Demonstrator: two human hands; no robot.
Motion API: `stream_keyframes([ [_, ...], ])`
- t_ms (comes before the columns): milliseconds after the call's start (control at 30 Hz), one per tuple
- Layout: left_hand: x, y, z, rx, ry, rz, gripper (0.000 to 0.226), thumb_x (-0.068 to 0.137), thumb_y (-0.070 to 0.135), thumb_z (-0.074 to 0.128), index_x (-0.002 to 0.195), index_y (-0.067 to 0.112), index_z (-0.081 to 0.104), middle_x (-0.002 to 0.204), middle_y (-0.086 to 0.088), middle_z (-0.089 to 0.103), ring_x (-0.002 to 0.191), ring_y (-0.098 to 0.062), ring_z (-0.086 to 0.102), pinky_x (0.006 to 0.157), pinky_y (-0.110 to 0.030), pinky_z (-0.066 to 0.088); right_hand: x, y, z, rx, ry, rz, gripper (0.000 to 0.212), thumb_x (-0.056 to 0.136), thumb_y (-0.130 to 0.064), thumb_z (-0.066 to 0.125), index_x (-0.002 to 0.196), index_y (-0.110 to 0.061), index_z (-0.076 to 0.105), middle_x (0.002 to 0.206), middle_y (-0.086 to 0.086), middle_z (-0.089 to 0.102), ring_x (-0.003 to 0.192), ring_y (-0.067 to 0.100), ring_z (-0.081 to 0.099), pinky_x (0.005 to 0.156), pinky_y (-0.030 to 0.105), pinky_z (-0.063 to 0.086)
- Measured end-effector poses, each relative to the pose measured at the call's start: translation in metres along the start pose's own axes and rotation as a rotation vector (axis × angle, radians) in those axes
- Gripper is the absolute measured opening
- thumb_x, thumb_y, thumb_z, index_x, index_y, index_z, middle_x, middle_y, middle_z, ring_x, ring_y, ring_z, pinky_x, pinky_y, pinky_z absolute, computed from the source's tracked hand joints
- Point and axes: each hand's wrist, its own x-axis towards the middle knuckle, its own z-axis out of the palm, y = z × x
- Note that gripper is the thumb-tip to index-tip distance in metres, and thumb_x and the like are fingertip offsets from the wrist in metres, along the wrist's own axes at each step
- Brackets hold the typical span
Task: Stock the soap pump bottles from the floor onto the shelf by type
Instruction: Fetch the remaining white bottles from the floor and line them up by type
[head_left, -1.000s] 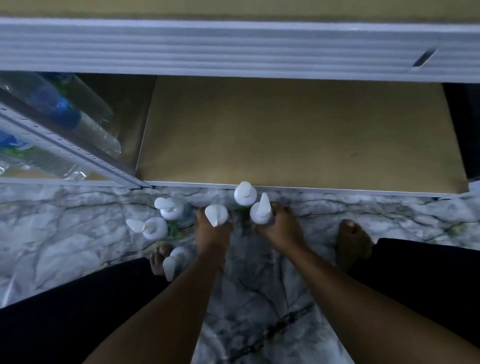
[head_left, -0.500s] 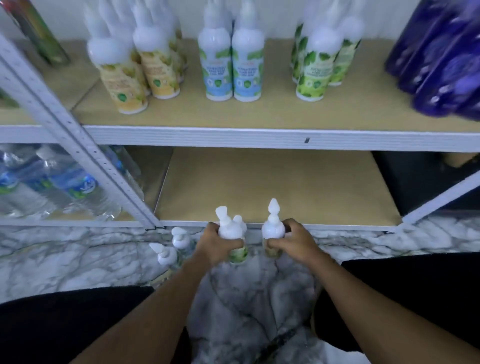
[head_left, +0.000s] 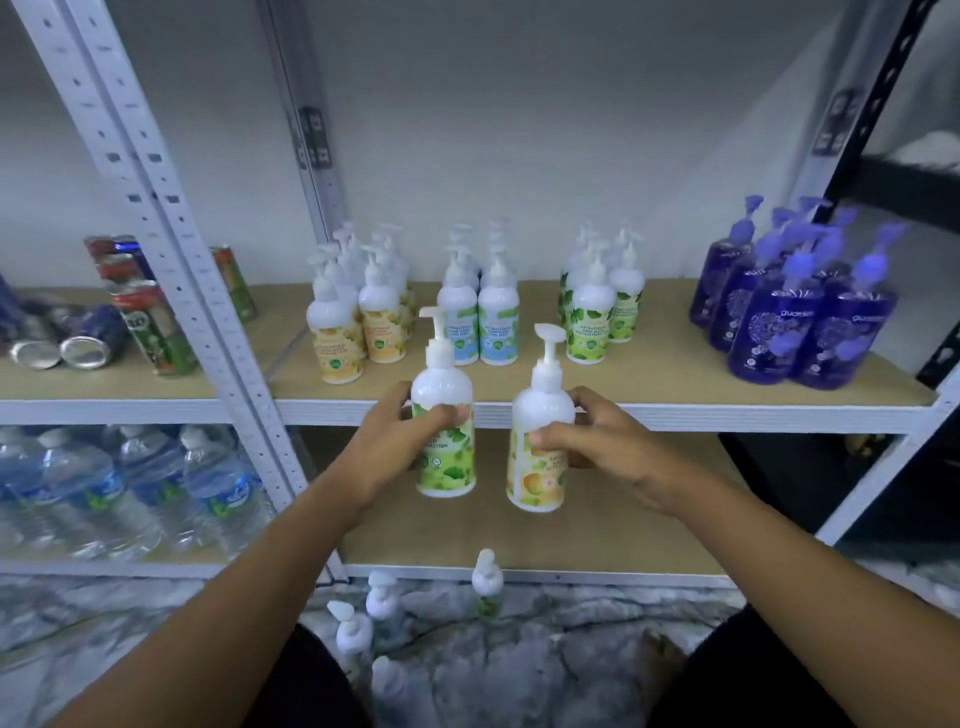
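We have a bottle in each hand, raised in front of the shelf (head_left: 649, 415) edge. Our left hand (head_left: 400, 441) is wrapped around a green-label bottle (head_left: 444, 441), fingers closed on its middle; our right hand (head_left: 592, 441) is closed the same way on a yellow-label bottle (head_left: 537, 457). Both bottles are upright and in the air, just short of the board.

Reading the shelf from the left: the yellow group (head_left: 358, 317), the blue-label group (head_left: 480, 312), the green group (head_left: 597, 306), then the purple bottles (head_left: 795, 317) well apart. So our hands are crossed against the rows, we judge: green sits left, yet its group is to the right, and yellow the reverse. The likely slip is placing each straight ahead and mixing types, or swapping across and knocking pump heads into the front blue bottles, which stand close together and could topple. Setting one down at a time looks safer.

Half a second ago we held the pair low, near the bottom shelf; now they are up at the stocked level, and the floor bottles (head_left: 384, 603) lie below our arms
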Motion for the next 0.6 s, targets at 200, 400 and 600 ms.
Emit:
stream_keyframes([
  [200,-0.023,0.005,0.033,-0.304,-0.003,0.036,0.059,0.074,0.052,0.074,0.125,0.026,0.059,0.107,-0.015,0.073,0.089,-0.041,0.073,0.082,-0.057,0.059,-0.008,-0.018,0.003,0.272,0.04,-0.032,0.079,0.056,-0.049,0.082,0.123,-0.017,0.057,0.119,0.014,0.069,0.108,0.031,0.069,0.096,0.053,0.055],
  [400,-0.029,-0.006,0.06,-0.343,-0.048,-0.069,0.059,0.077,0.054,0.069,0.123,0.02,0.055,0.105,-0.024,0.072,0.083,-0.038,0.071,0.073,-0.047,0.06,-0.014,0.001,0.013,0.461,0.167,0.078,0.067,0.071,-0.052,0.08,0.122,-0.014,0.056,0.112,0.013,0.071,0.106,0.033,0.07,0.096,0.055,0.054],
  [600,-0.026,-0.02,0.062,-0.198,-0.048,-0.068,0.08,0.051,0.031,0.085,0.122,0.019,0.048,0.119,-0.017,0.064,0.103,-0.029,0.069,0.086,-0.05,0.06,-0.022,0.011,0.005,0.51,0.184,0.081,0.041,0.086,-0.002,0.067,0.123,-0.011,0.051,0.108,0.013,0.065,0.1,0.03,0.067,0.093,0.055,0.053],
])
